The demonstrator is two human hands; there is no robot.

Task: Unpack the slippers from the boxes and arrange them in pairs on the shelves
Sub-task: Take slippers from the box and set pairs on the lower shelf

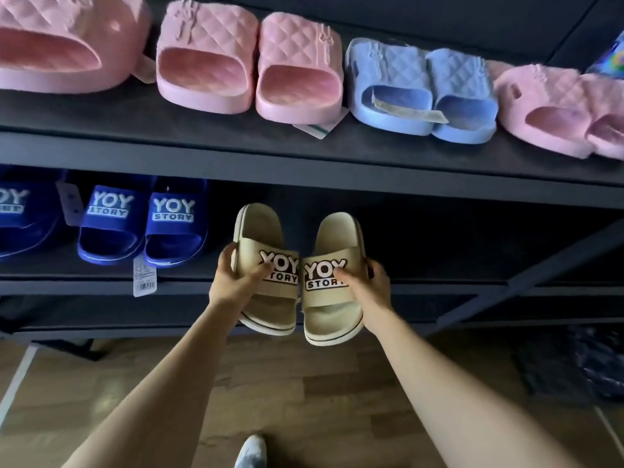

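Note:
Two beige slippers with a "YOY STORY" badge are held side by side in front of the middle shelf [422, 282]. My left hand [233, 282] grips the left beige slipper [261, 238] by its strap, thumb on the badge. My right hand [369, 285] grips the right beige slipper [337, 238] the same way. Their toes point into the shelf's dark opening, to the right of a dark blue pair [141, 224]. Both heels hang over the shelf's front edge.
The upper shelf [202, 146] carries quilted pairs: pink [250, 62], light blue [422, 92], and more pink at both ends. Another dark blue slipper [20, 217] sits at the far left of the middle shelf. Wooden floor lies below, with a dark patterned bundle [594, 363] at right.

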